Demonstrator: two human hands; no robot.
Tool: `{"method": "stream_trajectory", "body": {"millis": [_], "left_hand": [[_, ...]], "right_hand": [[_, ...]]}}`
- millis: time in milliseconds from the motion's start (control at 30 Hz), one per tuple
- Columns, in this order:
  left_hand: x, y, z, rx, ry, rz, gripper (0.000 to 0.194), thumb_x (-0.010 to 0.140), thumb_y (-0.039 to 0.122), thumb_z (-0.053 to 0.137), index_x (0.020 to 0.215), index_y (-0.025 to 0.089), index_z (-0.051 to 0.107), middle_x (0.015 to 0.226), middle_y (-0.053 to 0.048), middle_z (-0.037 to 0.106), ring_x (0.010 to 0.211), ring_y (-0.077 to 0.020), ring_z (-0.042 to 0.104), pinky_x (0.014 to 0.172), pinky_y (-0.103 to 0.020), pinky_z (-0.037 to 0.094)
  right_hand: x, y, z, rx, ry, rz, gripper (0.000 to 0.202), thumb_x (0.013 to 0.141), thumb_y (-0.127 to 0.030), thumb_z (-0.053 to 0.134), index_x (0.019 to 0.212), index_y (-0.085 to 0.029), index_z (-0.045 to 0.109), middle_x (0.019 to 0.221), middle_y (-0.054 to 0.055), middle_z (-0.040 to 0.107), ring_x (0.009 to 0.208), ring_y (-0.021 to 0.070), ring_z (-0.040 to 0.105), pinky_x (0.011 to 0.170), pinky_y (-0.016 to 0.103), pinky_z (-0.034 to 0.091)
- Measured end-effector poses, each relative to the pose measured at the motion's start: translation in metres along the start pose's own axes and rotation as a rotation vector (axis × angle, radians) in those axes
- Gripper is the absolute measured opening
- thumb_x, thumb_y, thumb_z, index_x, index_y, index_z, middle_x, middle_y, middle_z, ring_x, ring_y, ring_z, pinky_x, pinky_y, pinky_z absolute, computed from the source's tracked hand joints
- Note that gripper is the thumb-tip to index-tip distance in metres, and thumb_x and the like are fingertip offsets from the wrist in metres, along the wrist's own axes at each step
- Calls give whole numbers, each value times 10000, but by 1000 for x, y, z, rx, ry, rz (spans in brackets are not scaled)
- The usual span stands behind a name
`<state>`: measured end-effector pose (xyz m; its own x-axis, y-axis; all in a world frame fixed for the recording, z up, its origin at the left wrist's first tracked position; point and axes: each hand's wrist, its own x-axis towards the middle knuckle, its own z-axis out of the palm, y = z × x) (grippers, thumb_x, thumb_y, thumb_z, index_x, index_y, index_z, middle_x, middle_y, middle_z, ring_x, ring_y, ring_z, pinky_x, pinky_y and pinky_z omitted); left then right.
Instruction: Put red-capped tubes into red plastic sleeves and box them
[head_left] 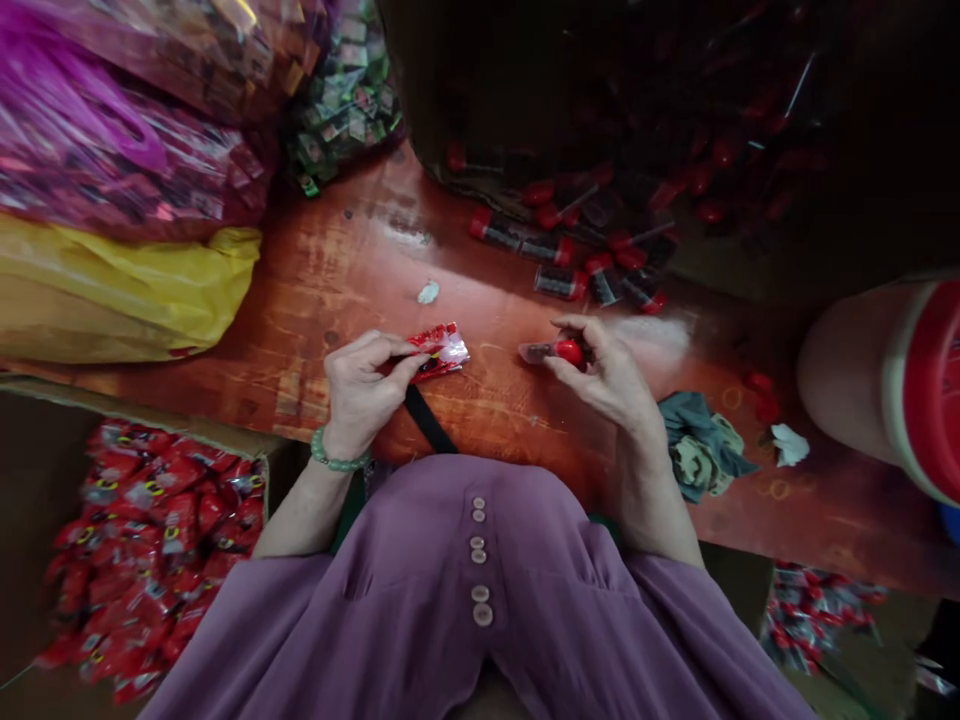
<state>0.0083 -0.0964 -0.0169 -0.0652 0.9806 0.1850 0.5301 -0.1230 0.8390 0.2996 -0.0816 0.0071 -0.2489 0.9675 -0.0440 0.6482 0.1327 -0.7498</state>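
Observation:
My left hand (369, 385) pinches a small red printed plastic packet (442, 350) between thumb and fingers, its shiny clear end pointing right. In my right hand (604, 375) is a small clear tube with a red cap (568, 351), the cap against my fingers and the clear end pointing left toward the packet. The packet and the tube are apart. Just beyond my right hand, several similar red-capped tubes with dark contents (559, 281) lie loose on the red-brown tabletop (495, 400).
A dark heap of capped tubes (705, 180) fills the back right. Bulging bags (187, 180) and a yellow bag (135, 290) stand at left. Below is a carton of red packets (165, 530). A crumpled cloth (701, 445) and a red-lidded tub (870, 380) sit at right.

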Motion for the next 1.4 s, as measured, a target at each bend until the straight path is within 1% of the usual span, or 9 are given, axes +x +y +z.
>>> {"method": "stream_trajectory", "body": {"millis": [133,300,433,567,667,867,1033,1200,1400], "left_hand": [[-4,4,-1,-17,8,15,9,773,198,771,777,204,777,773,-8,768,700,-132,688,692,-265,570],[-9,4,0,-86,4,55,48,806,176,751,833,197,785,810,-15,773,747,-129,698,718,-251,570],[-12,5,-1,-115,-15,16,84,837,164,709,858,191,785,835,-21,776,764,-129,706,729,-251,570],[-14,8,-2,-118,-18,8,15,782,188,781,779,199,771,774,-7,766,726,-136,698,721,-267,571],[-15,10,-1,-101,-3,62,48,771,204,800,750,204,757,759,-3,760,700,-137,689,706,-282,568],[-16,10,0,-36,1,280,34,843,172,734,830,204,737,801,-5,764,732,-128,693,741,-283,564],[-17,7,0,12,-39,424,70,879,172,677,845,208,726,811,-17,757,756,-135,687,744,-289,567],[-18,4,1,71,-159,433,167,927,219,611,801,224,721,801,-13,753,768,-139,680,741,-303,566],[-18,-1,6,11,-95,545,83,887,143,656,871,209,704,823,-18,746,776,-136,671,723,-280,566]], "right_hand": [[-2,-17,1,-225,-111,-85,132,888,-184,564,1016,-198,596,909,66,650,807,201,600,758,347,499],[5,-19,28,-298,-118,-263,139,923,-174,528,1023,-182,624,925,90,645,880,233,583,814,376,495],[9,-2,54,-103,-27,-215,163,960,-306,564,1024,-187,654,930,88,683,883,229,622,833,394,523],[9,-3,61,284,66,1,283,935,-388,613,1164,-223,635,1001,52,685,797,175,647,777,366,560],[7,-19,54,672,-46,171,411,901,-467,662,1247,-257,590,932,3,656,600,94,579,555,251,521],[5,-44,44,1095,-378,292,339,839,-440,754,1046,-211,615,734,-54,641,405,20,414,331,148,311],[10,-42,48,1198,-563,351,390,838,-368,758,1142,-209,574,645,-89,614,371,18,364,317,132,245],[13,-32,49,1264,-654,401,366,824,-314,752,1137,-175,624,538,-121,488,342,10,281,311,133,190],[13,-26,48,1352,-666,471,325,817,-259,736,1113,-150,658,510,-121,473,320,4,253,300,132,165]]}}
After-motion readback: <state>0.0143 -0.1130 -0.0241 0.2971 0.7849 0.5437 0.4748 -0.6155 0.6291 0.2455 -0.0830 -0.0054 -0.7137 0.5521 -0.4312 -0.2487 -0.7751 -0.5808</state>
